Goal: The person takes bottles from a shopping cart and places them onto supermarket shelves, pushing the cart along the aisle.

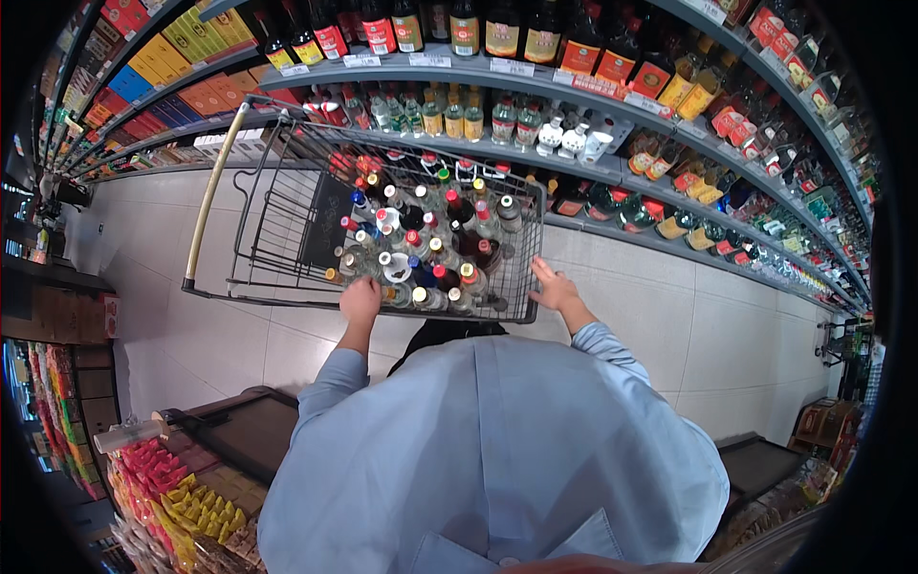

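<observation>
A metal wire shopping cart (534, 237) stands sideways before me, crowded with upright glass bottles (459, 208) with red, blue, white, yellow and green caps. My left hand (361, 300) is closed over the cart's near top rail, beside the bottles closest to me. At the cart's right end, my right hand (554, 287) rests its extended fingers against the wire corner and holds nothing. A dark panel (323, 219) hangs inside the basket on the left. The cart's pale push handle (215, 194) is at the far left, away from both hands.
Beyond the cart, curved-looking grey shelves (459, 68) carry rows of bottles with price tags. Boxed goods (154, 61) fill the shelves at upper left. Behind me on the left is a display of wrapped snacks (204, 509). Pale tiled floor (624, 308) extends to the right.
</observation>
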Tool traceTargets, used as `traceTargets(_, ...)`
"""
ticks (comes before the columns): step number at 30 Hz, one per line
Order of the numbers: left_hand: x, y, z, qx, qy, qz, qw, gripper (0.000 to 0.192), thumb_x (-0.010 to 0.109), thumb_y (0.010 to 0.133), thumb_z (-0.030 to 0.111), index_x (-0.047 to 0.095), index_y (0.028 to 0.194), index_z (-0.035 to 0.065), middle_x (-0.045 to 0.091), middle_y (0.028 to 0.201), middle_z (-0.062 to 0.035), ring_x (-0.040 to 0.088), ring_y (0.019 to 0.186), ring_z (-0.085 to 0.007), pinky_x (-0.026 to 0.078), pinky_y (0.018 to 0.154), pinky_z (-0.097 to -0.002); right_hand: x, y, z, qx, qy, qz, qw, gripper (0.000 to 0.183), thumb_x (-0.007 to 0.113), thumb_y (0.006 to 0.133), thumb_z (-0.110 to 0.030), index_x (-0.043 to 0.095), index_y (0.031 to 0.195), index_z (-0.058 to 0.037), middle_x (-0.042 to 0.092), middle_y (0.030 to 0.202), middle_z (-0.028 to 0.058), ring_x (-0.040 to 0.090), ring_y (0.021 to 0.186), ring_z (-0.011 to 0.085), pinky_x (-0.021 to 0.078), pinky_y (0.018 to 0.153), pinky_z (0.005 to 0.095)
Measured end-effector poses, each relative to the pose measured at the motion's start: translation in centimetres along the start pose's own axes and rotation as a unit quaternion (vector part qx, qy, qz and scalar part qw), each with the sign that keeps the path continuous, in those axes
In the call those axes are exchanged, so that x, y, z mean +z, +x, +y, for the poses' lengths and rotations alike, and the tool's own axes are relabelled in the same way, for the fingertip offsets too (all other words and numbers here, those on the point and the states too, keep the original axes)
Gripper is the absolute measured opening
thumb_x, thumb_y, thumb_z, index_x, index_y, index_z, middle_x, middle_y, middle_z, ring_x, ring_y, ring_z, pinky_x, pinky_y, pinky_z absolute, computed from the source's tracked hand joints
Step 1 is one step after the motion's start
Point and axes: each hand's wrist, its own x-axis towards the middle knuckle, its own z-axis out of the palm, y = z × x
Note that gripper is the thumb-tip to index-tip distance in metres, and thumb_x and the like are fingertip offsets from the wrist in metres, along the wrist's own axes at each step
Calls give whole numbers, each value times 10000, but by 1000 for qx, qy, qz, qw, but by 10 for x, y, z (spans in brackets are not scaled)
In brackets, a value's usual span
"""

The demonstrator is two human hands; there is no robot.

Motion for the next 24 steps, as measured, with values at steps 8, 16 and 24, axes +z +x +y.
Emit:
traceTargets(8,-11,-3,10,43,13,-67,997,261,495,837,313,643,814,100,660,787,-135,646,708,-328,519,627,-448,-10,-9,-3,48,-1,12,999,751,611,774,-366,234,1415,-263,109,1500,-144,467,1148,350,454,908,445)
traceTargets(16,-30,5,-4,71,1,-167,983,305,461,843,360,629,905,114,658,841,-159,643,772,-342,507,675,-465,25,-14,-48,100,-30,145,984,652,583,776,-154,315,1367,-214,201,1485,-17,395,1222,342,401,964,453)
traceTargets(24,-40,4,-15,130,-52,-244,960,404,490,842,381,533,1184,169,639,995,-168,608,932,-338,490,772,-447,45,-18,-119,8,74,295,953,533,603,748,-87,446,1255,-36,473,1273,178,412,1200,378,335,1026,420)
